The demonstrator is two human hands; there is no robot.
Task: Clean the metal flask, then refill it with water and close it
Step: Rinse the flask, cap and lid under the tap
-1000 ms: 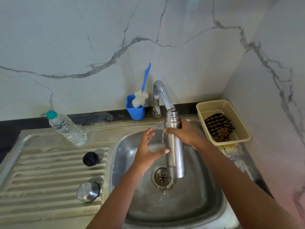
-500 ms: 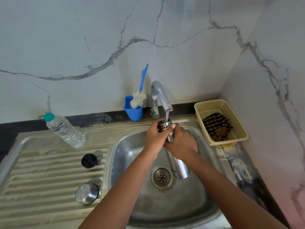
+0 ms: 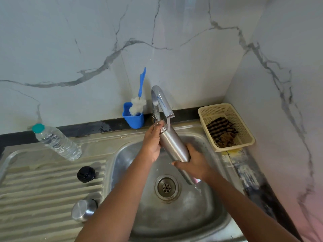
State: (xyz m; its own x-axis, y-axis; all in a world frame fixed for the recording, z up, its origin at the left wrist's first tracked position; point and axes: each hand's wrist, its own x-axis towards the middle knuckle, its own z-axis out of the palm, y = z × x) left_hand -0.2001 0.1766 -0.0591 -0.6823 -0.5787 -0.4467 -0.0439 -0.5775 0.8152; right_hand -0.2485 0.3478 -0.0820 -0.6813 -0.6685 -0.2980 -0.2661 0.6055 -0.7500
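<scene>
The metal flask (image 3: 173, 145) is held tilted over the sink basin (image 3: 206, 213), with its open mouth up under the tap (image 3: 161, 102). A thin stream of water falls from the tap onto the flask's neck. My left hand (image 3: 152, 140) wraps around the flask's neck and upper body. My right hand (image 3: 194, 161) grips the flask's lower body from the right. The flask's black stopper (image 3: 86, 174) and its steel cap (image 3: 83, 209) lie on the ribbed drainboard to the left.
A clear plastic water bottle (image 3: 56, 141) with a teal cap lies at the back of the drainboard. A blue holder (image 3: 133, 117) with a bottle brush (image 3: 139, 100) stands beside the tap. A cream basket (image 3: 244, 131) with a striped cloth sits at right. The drain (image 3: 167, 187) is below the flask.
My right hand slid from the flask's neck down to its lower body. The flask went from upright to tilted with its bottom to the right. My left hand stays at the neck.
</scene>
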